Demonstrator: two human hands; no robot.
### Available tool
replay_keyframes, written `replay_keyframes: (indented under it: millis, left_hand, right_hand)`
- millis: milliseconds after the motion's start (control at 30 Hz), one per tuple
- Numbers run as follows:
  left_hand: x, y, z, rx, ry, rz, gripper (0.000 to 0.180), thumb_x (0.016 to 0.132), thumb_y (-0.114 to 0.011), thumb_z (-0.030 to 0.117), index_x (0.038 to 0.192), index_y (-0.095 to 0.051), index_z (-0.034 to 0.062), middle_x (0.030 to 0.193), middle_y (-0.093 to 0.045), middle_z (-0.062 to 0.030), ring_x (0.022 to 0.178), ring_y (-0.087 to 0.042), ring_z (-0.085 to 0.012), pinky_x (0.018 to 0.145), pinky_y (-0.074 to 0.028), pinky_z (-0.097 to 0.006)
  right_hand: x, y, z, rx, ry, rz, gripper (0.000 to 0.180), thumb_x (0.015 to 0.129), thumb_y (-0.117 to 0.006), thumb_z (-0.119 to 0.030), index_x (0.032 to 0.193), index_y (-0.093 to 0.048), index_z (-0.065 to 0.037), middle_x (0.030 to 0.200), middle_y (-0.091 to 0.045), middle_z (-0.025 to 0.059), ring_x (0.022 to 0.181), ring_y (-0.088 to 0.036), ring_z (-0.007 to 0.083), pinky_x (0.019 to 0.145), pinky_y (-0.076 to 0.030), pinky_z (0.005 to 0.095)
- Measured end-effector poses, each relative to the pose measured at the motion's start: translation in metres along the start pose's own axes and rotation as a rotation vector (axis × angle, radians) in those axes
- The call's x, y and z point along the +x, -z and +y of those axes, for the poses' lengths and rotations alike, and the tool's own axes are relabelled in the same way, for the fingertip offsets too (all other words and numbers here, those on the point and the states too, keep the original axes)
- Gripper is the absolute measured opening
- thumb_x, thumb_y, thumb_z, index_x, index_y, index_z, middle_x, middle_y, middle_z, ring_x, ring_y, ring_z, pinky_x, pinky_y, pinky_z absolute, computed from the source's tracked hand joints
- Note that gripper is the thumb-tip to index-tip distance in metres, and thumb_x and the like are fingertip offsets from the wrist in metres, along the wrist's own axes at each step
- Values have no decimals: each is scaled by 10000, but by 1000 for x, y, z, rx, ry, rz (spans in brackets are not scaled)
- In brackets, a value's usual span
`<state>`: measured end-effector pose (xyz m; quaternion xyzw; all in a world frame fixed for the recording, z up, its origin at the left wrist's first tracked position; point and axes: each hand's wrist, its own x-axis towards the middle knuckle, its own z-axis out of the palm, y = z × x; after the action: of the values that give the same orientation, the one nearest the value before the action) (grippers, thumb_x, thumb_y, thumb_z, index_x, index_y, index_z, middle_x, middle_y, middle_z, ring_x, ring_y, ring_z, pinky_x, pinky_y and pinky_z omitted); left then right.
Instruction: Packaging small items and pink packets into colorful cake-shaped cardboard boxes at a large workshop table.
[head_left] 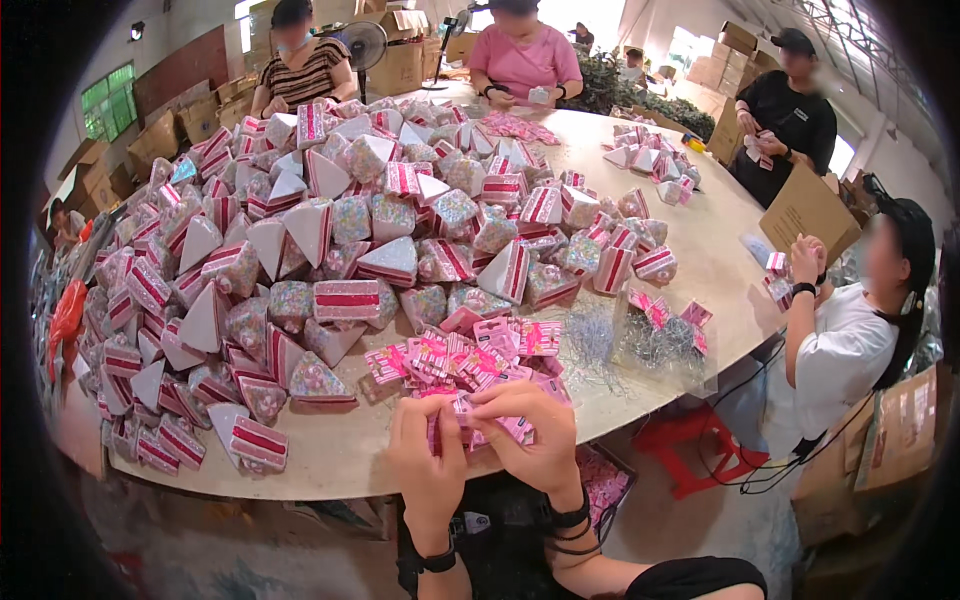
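At the table's near edge, my left hand (428, 455) and my right hand (532, 430) are close together, fingertips pinching a small pink card (461, 406). Fingers cover much of this card, and whether a string runs through it is hidden. Just beyond my fingers lies a loose heap of pink printed cards (470, 352). Thin silver strings (590, 338) are spread to the right of the heap. A big pile of glittery cake-slice ornaments (348, 300), white with pink layers and beaded backs, covers the left and middle of the table.
A clear plastic bag (665, 350) with strings and cards lies right of my hands. A red stool (690, 450) stands beyond the edge of the pale table (715, 250). Several people work around it, one in white (840, 340) at the right. Cardboard boxes (865, 450) stand nearby.
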<state>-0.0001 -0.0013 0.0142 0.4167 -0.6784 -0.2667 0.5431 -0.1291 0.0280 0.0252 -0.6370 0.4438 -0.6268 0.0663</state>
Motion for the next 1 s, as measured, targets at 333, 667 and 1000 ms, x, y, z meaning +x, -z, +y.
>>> replay_keyframes:
  millis: [333,667,1000]
  left_hand:
    - [5,-2,6,29,-94,-3,59,918,-584,35,952,-622,6,821,-589,-121,739,-584,-253,677,-454,-349]
    - [7,-7,1,21,-218,-165,174,820,-679,-21,985,-655,30,855,-621,-120,769,-610,-268,679,-476,-359]
    - [6,0,-6,-389,-145,-409,308,826,-722,36,1112,-609,20,967,-681,-96,804,-667,-216,713,-534,-321]
  right_hand:
    - [-1,0,7,-172,-176,-1,144,800,-714,45,928,-669,-6,832,-686,103,751,-689,199,668,-528,297]
    - [-4,-7,17,145,-440,196,104,887,-664,16,979,-614,8,865,-672,91,763,-676,146,677,-543,253]
    - [-12,-23,23,481,-382,500,139,921,-628,25,1030,-547,-5,884,-624,65,744,-622,106,649,-495,211]
